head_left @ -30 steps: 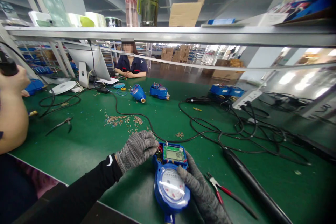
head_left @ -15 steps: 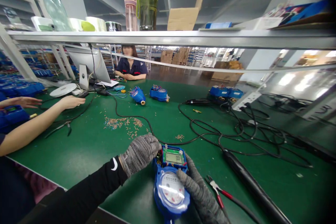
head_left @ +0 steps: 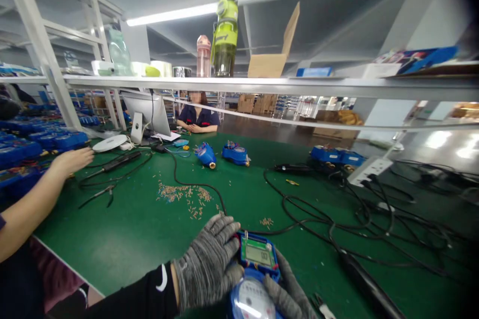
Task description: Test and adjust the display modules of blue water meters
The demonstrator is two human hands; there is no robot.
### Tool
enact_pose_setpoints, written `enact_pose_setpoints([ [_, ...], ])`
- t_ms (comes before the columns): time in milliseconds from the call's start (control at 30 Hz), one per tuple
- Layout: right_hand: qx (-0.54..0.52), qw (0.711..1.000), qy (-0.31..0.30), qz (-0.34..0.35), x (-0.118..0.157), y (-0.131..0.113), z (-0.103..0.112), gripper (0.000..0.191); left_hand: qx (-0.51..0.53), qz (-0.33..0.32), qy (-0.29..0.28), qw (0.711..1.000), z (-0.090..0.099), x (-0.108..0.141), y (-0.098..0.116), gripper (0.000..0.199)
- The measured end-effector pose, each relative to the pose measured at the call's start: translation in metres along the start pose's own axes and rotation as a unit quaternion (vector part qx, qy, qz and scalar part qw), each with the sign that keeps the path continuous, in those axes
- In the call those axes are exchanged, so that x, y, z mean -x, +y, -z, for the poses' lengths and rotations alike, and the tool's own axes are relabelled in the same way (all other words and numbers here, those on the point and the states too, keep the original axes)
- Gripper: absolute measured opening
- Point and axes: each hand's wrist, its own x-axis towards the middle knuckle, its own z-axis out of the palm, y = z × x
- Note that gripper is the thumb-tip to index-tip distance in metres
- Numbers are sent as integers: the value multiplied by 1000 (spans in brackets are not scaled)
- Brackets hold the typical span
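A blue water meter (head_left: 251, 299) with a round clear dial cover lies at the bottom of the head view, partly cut off by the lower edge. At its far end is an open housing with a green circuit board and a small display (head_left: 260, 254). My left hand (head_left: 209, 261), in a grey knit glove, lies along the meter's left side, fingertips by the housing and thumb near the dial. My right hand (head_left: 290, 291), gloved too, wraps the right side, its thumb over the dial's edge. Red-and-black wiring at the housing's left is mostly hidden.
Loose small copper-coloured pieces (head_left: 183, 193) are scattered ahead. Black cables and a thick black-handled tool (head_left: 368, 284) lie right, near partly visible cutters (head_left: 322, 305). Pliers (head_left: 99, 195) and a co-worker's hand (head_left: 75, 159) are left. More blue meters (head_left: 235, 153) stand farther back, below a shelf (head_left: 239, 83).
The view has tilted upward, so the bench appears lower. My left hand's fingers have spread and its thumb has come to the meter. The co-worker's hand has left the black tool, moving left.
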Motion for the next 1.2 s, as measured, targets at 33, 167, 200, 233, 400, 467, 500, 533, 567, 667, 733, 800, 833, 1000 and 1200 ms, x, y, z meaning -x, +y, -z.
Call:
enact_pose_setpoints([
  [33, 1, 1000, 2, -4, 5, -4, -5, 72, 23, 13, -6, 1000, 0, -1, 0, 46],
  [167, 32, 999, 12, 18, 21, -22, -27, 66, 108, 48, -12, 993, -3, -4, -7, 40],
  [200, 38, 999, 7, 28, 23, -25, -32, 65, 134, 43, -2, 990, -5, -3, -10, 39],
  [233, 41, 998, 4, 38, 26, -28, -35, 64, 164, 35, 13, 986, -7, -1, -12, 37],
  [400, 23, 999, 9, 37, 29, -28, -37, 68, 272, 169, 107, 941, -22, 8, -19, 29],
  [467, 19, 999, 16, 23, 28, -27, -37, 70, 280, 255, 89, 921, -24, 7, -19, 27],
  [500, 21, 999, 17, 18, 28, -28, -37, 72, 284, 274, 74, 916, -24, 6, -19, 24],
  [533, 21, 999, 20, 19, 27, -28, -37, 72, 285, 280, 63, 914, -23, 4, -19, 19],
  [567, 20, 999, 23, 21, 27, -29, -38, 72, 283, 278, 60, 916, -22, 1, -19, 16],
  [667, -6, 1000, 21, 5, 26, -26, -35, 76, 261, 262, 80, 926, -22, -5, -18, 12],
  [733, -32, 999, 22, -28, 21, -18, -28, 87, 230, 250, 100, 935, -26, -8, -17, 11],
  [800, -49, 997, 50, -41, 13, -8, -20, 105, 176, 222, 115, 952, -30, -11, -16, 11],
  [833, -53, 996, 61, -45, 9, -4, -17, 111, 141, 198, 111, 964, -32, -12, -15, 12],
  [1000, -74, 996, 39, -41, 10, -3, -20, 103, 56, 115, 46, 991, -21, -16, -10, 22],
  [1200, -62, 998, 14, -13, 19, -13, -28, 83, 176, 138, 36, 974, -11, -15, -21, 25],
])
